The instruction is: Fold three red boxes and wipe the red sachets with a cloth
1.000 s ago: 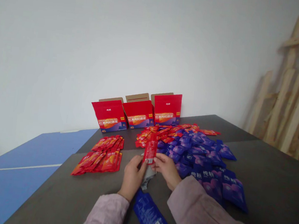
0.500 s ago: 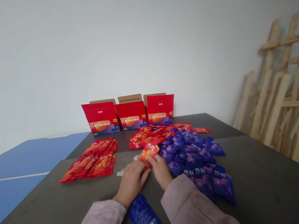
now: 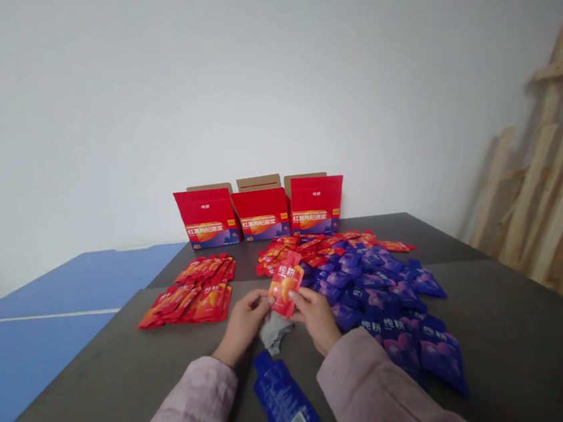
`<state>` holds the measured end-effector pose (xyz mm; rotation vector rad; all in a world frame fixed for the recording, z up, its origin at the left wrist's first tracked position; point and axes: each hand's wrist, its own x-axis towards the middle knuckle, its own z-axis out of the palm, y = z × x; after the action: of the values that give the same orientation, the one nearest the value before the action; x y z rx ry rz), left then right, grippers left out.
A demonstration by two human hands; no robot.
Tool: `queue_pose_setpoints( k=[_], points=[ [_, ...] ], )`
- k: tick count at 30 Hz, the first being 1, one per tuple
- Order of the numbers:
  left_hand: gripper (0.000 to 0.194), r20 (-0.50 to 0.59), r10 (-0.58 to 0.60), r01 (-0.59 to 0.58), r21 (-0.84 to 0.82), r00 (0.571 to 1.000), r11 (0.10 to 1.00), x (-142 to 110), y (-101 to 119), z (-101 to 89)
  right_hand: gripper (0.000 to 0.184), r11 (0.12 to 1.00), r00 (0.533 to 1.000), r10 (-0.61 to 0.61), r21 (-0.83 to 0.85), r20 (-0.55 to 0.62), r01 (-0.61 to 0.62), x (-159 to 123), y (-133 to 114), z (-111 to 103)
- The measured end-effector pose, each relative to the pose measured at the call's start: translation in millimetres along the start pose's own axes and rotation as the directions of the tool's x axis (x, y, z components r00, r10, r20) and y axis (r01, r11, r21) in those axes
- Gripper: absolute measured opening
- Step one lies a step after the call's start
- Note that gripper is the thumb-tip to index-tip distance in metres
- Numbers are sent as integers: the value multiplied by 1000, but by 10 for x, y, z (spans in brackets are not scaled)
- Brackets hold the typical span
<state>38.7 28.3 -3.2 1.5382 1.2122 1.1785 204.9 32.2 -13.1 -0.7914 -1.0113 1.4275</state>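
Note:
Upright between both hands is a red drink pouch (image 3: 284, 284) with an orange print, its front turned toward me. My left hand (image 3: 245, 325) pinches its lower left edge, and my right hand (image 3: 318, 319) pinches the lower right edge. Just below the pouch, a crumpled grey cloth or wrapper (image 3: 275, 333) rests on the table. A single blue pouch (image 3: 286, 403) lies back side up between my forearms, its barcode facing me. Red pouches (image 3: 211, 301) lie overlapped in two groups left of my left hand. Beyond and right of my right hand are heaped blue pouches (image 3: 390, 326).
Three open red cartons (image 3: 260, 219) stand in a row at the table's far edge. Loose red pouches (image 3: 277, 254) are piled before them on the dark table (image 3: 93, 372). A blue surface (image 3: 77, 283) adjoins at left; wooden frames (image 3: 539, 198) lean against the wall at right.
The red pouch has been turned upright and drawn clear of my fingers, which now grip its two lower edges. My hands are farther apart. The view has shifted a little left.

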Motion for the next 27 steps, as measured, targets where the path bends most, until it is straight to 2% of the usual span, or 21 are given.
queue_pose_setpoints(
  k=[3, 5, 8, 11, 13, 15, 18, 20, 23, 27],
  points=[
    [39, 86, -68, 78, -122, 994, 989, -28, 57, -13, 43, 1000, 998, 8, -15, 59, -8, -21, -11, 11],
    [40, 85, -92, 104, -159, 992, 982, -31, 89, -54, 42, 1000, 992, 11, -26, 129, -8, -37, -16, 23],
    [39, 6, -102, 101, -150, 995, 983, -11, 118, -224, 42, 998, 986, 7, -56, 165, 3, -42, 1, 21],
    [39, -165, -102, 88, -90, 981, 992, 29, 104, -542, 41, 997, 993, 22, -79, 115, -13, -15, 44, -16],
    [39, -347, -103, 107, -8, 932, 994, 52, 68, -805, 38, 996, 995, 34, -81, 98, -26, 8, 72, -47],
    [35, -529, -142, 244, 127, 836, 962, 59, 20, -1062, 34, 996, 995, 39, -86, 90, -31, 22, 88, -69],
    [27, -616, -184, 355, 167, 766, 920, 43, -46, -1358, 29, 994, 996, 42, -102, 77, -34, 25, 89, -77],
    [22, -637, -207, 405, 180, 742, 896, 29, -79, -1474, 27, 993, 996, 44, -108, 74, -35, 20, 82, -72],
    [19, -651, -234, 467, 210, 722, 859, 21, -116, -1543, 26, 993, 997, 46, -114, 68, -38, 15, 79, -67],
    [20, -642, -215, 493, 291, 736, 820, 27, -152, -1538, 27, 992, 997, 46, -121, 66, -38, 21, 95, -71]
  ],
)
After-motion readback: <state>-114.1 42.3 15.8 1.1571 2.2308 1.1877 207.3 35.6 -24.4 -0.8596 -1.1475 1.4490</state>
